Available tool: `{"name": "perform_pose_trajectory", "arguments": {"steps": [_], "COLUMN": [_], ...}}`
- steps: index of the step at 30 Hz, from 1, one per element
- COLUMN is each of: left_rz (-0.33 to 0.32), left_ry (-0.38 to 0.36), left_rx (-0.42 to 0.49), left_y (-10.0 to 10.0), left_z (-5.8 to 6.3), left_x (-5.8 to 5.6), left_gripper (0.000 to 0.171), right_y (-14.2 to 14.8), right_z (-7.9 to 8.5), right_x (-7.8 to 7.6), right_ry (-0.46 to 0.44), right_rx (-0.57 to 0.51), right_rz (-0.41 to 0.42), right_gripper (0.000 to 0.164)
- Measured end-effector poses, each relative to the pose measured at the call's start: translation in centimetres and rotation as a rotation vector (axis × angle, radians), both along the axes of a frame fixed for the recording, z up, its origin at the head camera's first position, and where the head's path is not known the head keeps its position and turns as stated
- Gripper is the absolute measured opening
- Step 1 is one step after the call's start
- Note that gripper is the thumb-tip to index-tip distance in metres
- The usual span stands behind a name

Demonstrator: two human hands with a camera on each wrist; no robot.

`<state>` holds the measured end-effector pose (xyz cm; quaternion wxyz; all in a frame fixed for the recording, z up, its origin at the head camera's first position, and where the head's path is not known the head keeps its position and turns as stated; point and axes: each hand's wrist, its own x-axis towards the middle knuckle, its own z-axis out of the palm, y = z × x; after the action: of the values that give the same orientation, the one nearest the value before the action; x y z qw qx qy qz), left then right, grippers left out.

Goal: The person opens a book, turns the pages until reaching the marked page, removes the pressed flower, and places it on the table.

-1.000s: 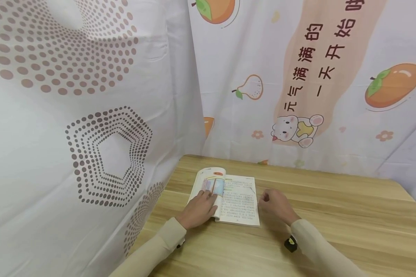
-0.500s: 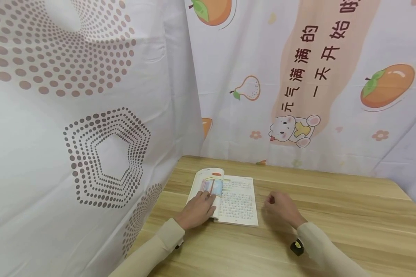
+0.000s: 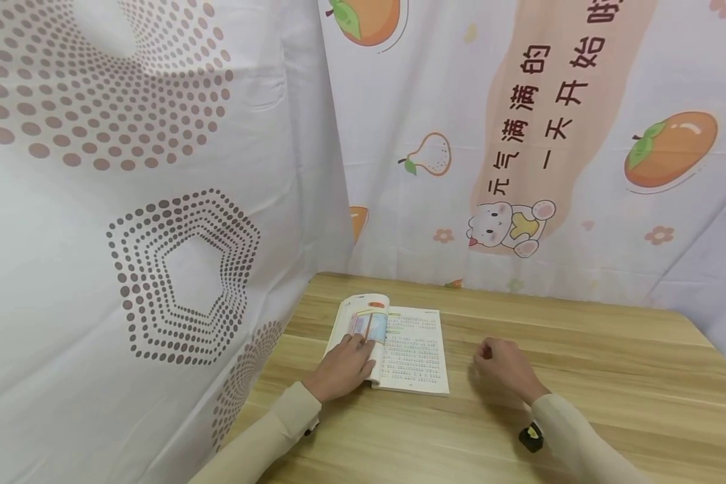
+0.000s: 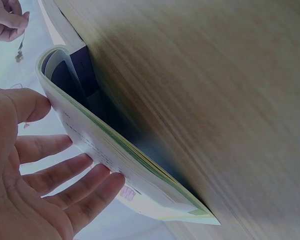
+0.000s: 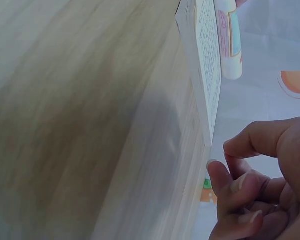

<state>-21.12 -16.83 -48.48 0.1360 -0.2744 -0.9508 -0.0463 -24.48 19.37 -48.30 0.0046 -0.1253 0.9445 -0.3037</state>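
An open book lies on the wooden table, its left pages bowed up and bearing a colour picture, its right page full of text. My left hand rests on the left page; in the left wrist view its fingers are spread and touch the paper. To the right of the book, my right hand is held over the table, apart from the pages. Its fingers are loosely curled in the right wrist view, with nothing between them and the thumb.
The wooden table extends to the right of the book. A white curtain with brown dots hangs along the left side. Behind the table hangs a fruit-printed cloth. A dark wrist device is under the right sleeve.
My right hand has moved to the right, away from the book's edge. The left hand stays on the left page. The head view has shifted slightly.
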Motion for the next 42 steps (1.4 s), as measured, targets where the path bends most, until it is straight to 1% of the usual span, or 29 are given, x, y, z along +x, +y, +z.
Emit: {"name": "perform_pose_trajectory", "arguments": {"steps": [6, 13, 17, 20, 24, 30, 36, 42], "left_rz": [-0.002, -0.014, -0.016, -0.018, -0.02, -0.017, -0.024, -0.029], "left_ry": [0.013, 0.02, 0.028, 0.035, 0.034, 0.029, 0.034, 0.034], "left_rx": [-0.001, 0.003, -0.001, 0.002, -0.002, -0.002, -0.001, -0.01], "left_y": [-0.1, -0.3, -0.4, -0.4, -0.4, -0.3, -0.3, -0.4], "left_z": [-0.2, -0.4, -0.4, -0.3, -0.3, -0.4, -0.3, -0.5], "left_x": [0.0, 0.1, 0.1, 0.1, 0.1, 0.0, 0.1, -0.1], "left_gripper": [0.041, 0.041, 0.041, 0.041, 0.041, 0.041, 0.04, 0.04], "right_y": [1.3, 2.5, 2.9, 3.1, 3.4, 3.5, 3.5, 3.5], "right_z": [-0.4, -1.1, -1.2, -1.2, -1.3, -1.6, -1.7, -1.6], "right_x": [0.4, 0.8, 0.9, 1.0, 1.1, 1.2, 1.3, 1.4], "right_ry": [0.029, -0.007, 0.005, 0.02, 0.014, -0.017, -0.034, -0.039], "right_rx": [0.016, 0.062, 0.08, 0.089, 0.088, 0.09, 0.083, 0.088], "right_rz": [0.003, -0.025, -0.028, -0.025, -0.023, -0.038, -0.037, -0.048], "right_gripper": [0.005, 0.006, 0.005, 0.007, 0.011, 0.006, 0.008, 0.008]}}
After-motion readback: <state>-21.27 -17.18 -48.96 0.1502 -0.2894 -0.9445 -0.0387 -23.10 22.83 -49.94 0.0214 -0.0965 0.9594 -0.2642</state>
